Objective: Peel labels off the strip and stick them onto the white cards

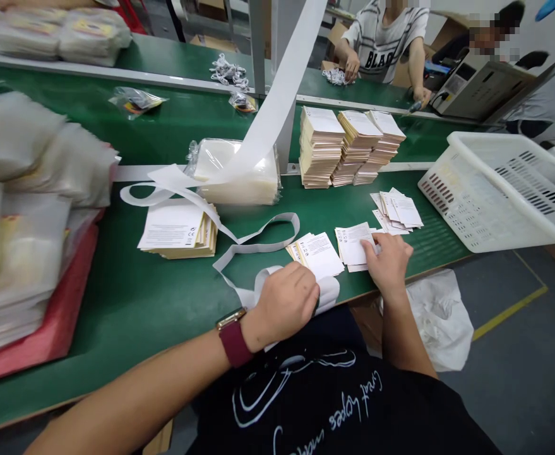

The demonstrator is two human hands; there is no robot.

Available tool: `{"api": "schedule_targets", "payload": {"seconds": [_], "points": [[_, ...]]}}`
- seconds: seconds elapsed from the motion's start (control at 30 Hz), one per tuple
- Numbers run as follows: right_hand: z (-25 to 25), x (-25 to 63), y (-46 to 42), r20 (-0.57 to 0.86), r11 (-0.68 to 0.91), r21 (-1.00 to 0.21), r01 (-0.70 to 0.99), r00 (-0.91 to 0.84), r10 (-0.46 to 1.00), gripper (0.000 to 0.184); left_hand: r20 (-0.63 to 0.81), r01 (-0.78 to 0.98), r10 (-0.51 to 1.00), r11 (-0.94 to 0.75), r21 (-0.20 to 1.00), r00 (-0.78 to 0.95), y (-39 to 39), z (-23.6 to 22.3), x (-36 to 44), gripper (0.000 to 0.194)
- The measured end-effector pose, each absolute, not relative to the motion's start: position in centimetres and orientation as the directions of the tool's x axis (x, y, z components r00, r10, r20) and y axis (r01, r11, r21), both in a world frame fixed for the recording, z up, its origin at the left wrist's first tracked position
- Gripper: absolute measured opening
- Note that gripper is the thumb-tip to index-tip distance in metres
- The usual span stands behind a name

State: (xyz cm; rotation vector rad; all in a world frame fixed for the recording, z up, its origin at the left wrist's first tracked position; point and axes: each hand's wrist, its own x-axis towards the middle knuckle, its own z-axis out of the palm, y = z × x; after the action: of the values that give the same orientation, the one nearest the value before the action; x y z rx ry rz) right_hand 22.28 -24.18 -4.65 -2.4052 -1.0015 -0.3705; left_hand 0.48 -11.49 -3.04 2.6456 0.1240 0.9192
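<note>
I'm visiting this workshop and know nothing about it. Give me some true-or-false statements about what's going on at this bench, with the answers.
1. The watch is on the right wrist. False: it is on the left wrist.
2. The left hand lies on the tall card stacks. False: it lies on a white strip.
3. The right hand rests on loose printed cards. True.
4. A white slotted plastic basket is beyond the right hand. True.
5. The co-worker's shirt is plain black. False: it is white with dark stripes.

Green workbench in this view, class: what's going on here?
The person's left hand presses on a looped white strip, beside a small pile of printed white cards. The right hand rests on another pile. Stacked cream cards stand further along the green bench, and beyond it a co-worker's hand touches a bundle of white cords.
</note>
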Motion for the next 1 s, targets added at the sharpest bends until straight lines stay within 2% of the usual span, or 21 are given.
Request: {"api": "schedule_targets", "payload": {"seconds": [0.07, 0.1, 0.2, 0.27, 0.4, 0.47, 0.53, 0.6, 0.7, 0.87, 1.0], "points": [[-4.4, 22.3, -25.2, 0.471, -0.586, -0.357, 0.727, 0.682, 0.56, 0.024, 0.582, 0.025, 0.297, -0.903, 0.428, 0.758, -11.0, -2.9, 0.6, 0.034], [-4.2, 21.7, -25.5, 0.475, -0.514, -0.424, 0.746, 0.666, 0.575, 0.027, 0.571, 0.042, 0.337, -0.884, 0.466, 0.749, -10.8, -2.9, 0.6, 0.036], [-3.8, 18.6, -25.7, 0.412, -0.156, -0.69, 0.706, 0.561, 0.718, 0.029, 0.544, 0.061, 0.402, -0.841, 0.538, 0.737, -10.6, -3.2, 0.8, 0.038], [-3.8, 16.3, -25.3, 0.364, -0.005, -0.795, 0.606, 0.484, 0.796, 0.025, 0.528, 0.068, 0.415, -0.828, 0.556, 0.741, -10.6, -3.3, 0.8, 0.038], [-4.4, 13.9, -24.1, 0.33, 0.112, -0.907, 0.406, 0.521, 0.787, 0.005, 0.488, 0.118, 0.449, -0.815, 0.568, 0.748, -10.7, -3.2, 0.8, 0.033], [-4.6, 13.9, -23.8, 0.301, 0.125, -0.939, 0.32, 0.592, 0.747, 0.01, 0.492, 0.147, 0.461, -0.823, 0.549, 0.739, -10.7, -3.1, 0.8, 0.018], [-4.7, 14.1, -23.8, 0.26, 0.111, -0.958, 0.265, 0.634, 0.728, 0.024, 0.52, 0.136, 0.415, -0.861, 0.491, 0.747, -10.7, -3.1, 0.7, 0.03], [-4.7, 14.3, -23.9, 0.227, 0.079, -0.964, 0.254, 0.628, 0.744, 0.028, 0.552, 0.071, 0.31, -0.909, 0.411, 0.774, -10.7, -3.1, 0.6, 0.038], [-4.7, 14.3, -24.0, 0.217, 0.032, -0.95, 0.311, 0.582, 0.784, 0.017, 0.576, -0.037, 0.201, -0.927, 0.374, 0.792, -10.6, -3.4, 0.6, 0.025], [-4.3, 13.8, -24.6, 0.386, 0.036, -0.825, 0.565, 0.515, 0.766, 0.006, 0.579, -0.06, 0.218, -0.904, 0.423, 0.786, -10.7, -3.7, 0.7, 0.019], [-3.6, 14.8, -24.9, 0.546, 0.083, -0.761, 0.643, 0.567, 0.617, 0.008, 0.542, -0.027, 0.166, -0.943, 0.331, 0.824, -11.5, -3.5, 0.6, 0.025]]}}
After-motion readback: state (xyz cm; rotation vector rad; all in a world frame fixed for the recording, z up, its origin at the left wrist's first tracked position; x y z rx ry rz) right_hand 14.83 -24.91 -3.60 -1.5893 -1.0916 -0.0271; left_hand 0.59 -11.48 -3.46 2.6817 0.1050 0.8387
